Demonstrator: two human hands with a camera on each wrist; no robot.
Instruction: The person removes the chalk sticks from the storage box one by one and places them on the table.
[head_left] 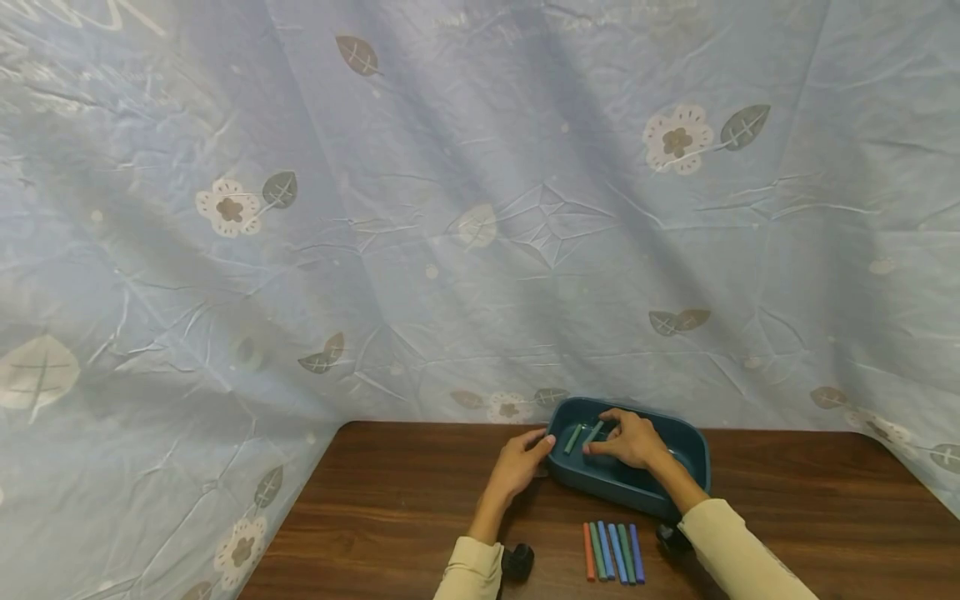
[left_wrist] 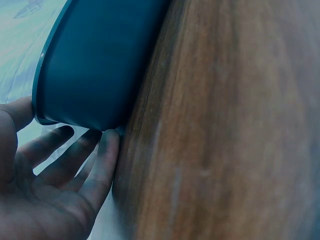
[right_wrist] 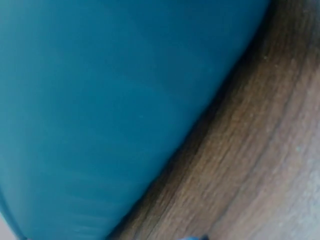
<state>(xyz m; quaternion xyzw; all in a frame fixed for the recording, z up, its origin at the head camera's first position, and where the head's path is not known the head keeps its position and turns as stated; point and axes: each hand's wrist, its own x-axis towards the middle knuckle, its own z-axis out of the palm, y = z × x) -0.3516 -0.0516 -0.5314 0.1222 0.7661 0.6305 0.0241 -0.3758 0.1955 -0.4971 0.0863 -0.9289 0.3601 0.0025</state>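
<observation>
A dark teal tub (head_left: 637, 497) sits at the back of the table. My left hand (head_left: 517, 462) holds its left end, thumb over the rim and fingers against the outer wall; the left wrist view shows those fingertips (left_wrist: 107, 142) low on the wall. Inside the tub, my right hand (head_left: 632, 442) pinches a slim green stick (head_left: 593, 435) between thumb and forefinger, near its two ends. Another green stick (head_left: 573, 438) lies on the tub floor to the left. The right wrist view shows only the tub's outer wall (right_wrist: 110, 110) and the table, with the right hand hidden.
On the brown wooden table (head_left: 397, 500), in front of the tub, several slim sticks (head_left: 615, 553) in red, green and blue lie side by side. They are between my two forearms. A patterned grey-blue curtain (head_left: 465, 208) hangs right behind the table's back edge.
</observation>
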